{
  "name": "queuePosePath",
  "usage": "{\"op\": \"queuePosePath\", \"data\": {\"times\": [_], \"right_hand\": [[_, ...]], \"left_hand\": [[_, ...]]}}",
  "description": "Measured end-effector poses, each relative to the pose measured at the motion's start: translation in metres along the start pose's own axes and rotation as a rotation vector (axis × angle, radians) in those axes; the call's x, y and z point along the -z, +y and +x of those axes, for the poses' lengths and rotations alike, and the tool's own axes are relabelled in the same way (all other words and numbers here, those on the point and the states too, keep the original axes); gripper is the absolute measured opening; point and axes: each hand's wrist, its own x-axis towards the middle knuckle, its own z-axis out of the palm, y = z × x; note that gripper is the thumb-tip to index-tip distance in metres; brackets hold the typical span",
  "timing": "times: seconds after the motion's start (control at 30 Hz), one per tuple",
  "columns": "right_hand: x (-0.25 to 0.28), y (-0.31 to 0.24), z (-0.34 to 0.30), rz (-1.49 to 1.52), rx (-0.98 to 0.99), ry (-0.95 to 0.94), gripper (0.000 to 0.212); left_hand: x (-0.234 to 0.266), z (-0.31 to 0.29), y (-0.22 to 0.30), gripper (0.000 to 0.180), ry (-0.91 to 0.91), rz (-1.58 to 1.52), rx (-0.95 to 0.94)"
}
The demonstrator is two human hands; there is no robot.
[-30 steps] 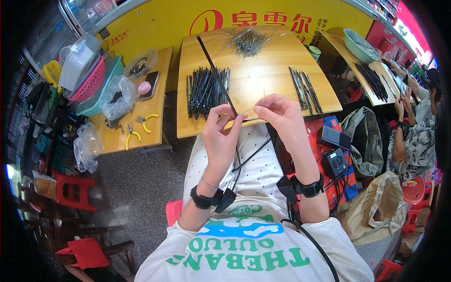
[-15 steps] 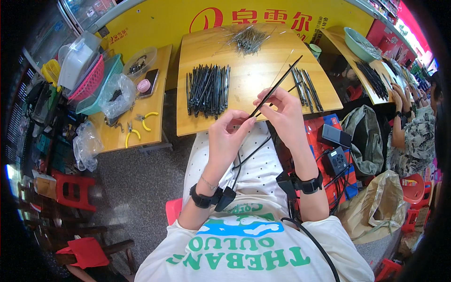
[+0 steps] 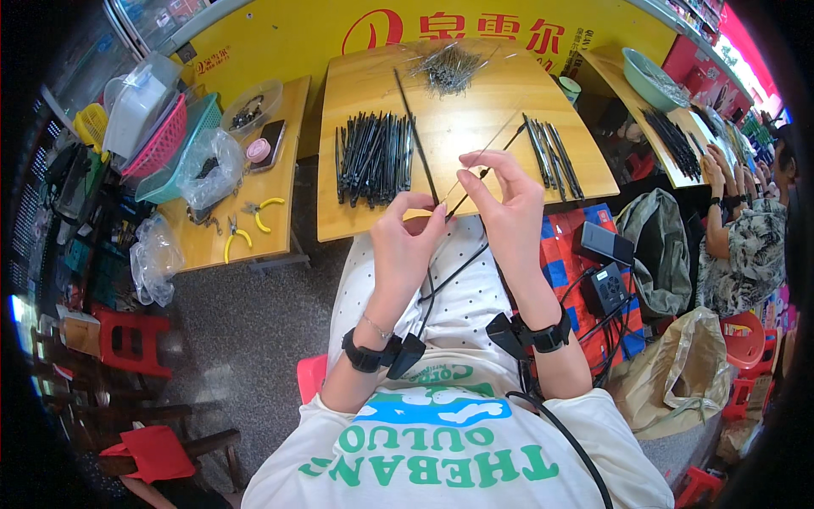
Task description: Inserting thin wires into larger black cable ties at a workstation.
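Observation:
My left hand (image 3: pixel 405 236) pinches the lower end of a slim black strip (image 3: pixel 414 127) between thumb and fingertips. The strip leans up and away over the table. Close to its right, my right hand (image 3: pixel 506 191) is closed in a pinch on a thin wire (image 3: pixel 498 134), which slants up to the right. A second dark, thin piece (image 3: pixel 511 140) with a thicker black end passes by the right fingers; whether they grip it cannot be made out. Beyond my hands, a bundle of black strips (image 3: pixel 373 157) lies at the left and a smaller group (image 3: pixel 553 157) at the right.
A tangled heap of thin wires (image 3: pixel 448 69) sits at the far side of the wooden table (image 3: pixel 475 110). Yellow-handled pliers (image 3: pixel 237 242) rest on the left side table. Black devices (image 3: pixel 606 246) stand at the right. Another person's hand (image 3: pixel 716 170) is at the far right.
The black strip has swung from leaning right to leaning up and left, and only my left hand holds it. My right hand has let go of it and dropped slightly.

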Motion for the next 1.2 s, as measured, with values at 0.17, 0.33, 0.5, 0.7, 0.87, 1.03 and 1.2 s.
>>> {"op": "queuePosePath", "data": {"times": [0.17, 0.33, 0.5, 0.7, 0.87, 1.03, 1.2], "right_hand": [[0.0, -0.007, -0.001, -0.148, -0.057, 0.085, 0.019], [0.003, 0.003, 0.0, 0.116, -0.187, 0.116, 0.017], [0.003, -0.007, 0.003, 0.39, -0.298, 0.104, 0.016], [0.011, -0.01, 0.007, 0.328, -0.329, 0.07, 0.021], [0.014, -0.006, 0.009, 0.38, -0.341, 0.089, 0.019], [0.013, -0.007, 0.009, 0.39, -0.354, 0.093, 0.018], [0.014, -0.008, 0.01, 0.399, -0.373, 0.068, 0.019]], "left_hand": [[0.0, 0.0, 0.0, 0.015, 0.053, -0.124, -0.021], [-0.001, 0.0, 0.005, 0.013, 0.08, -0.14, -0.023], [0.001, 0.0, 0.002, 0.013, 0.008, -0.122, 0.017], [0.002, -0.001, 0.0, 0.014, -0.059, -0.093, 0.026], [0.002, 0.0, 0.003, 0.015, -0.059, -0.125, 0.033], [0.003, 0.0, 0.002, 0.015, -0.063, -0.095, 0.023], [0.002, 0.0, 0.002, 0.016, -0.076, -0.068, 0.026]]}}
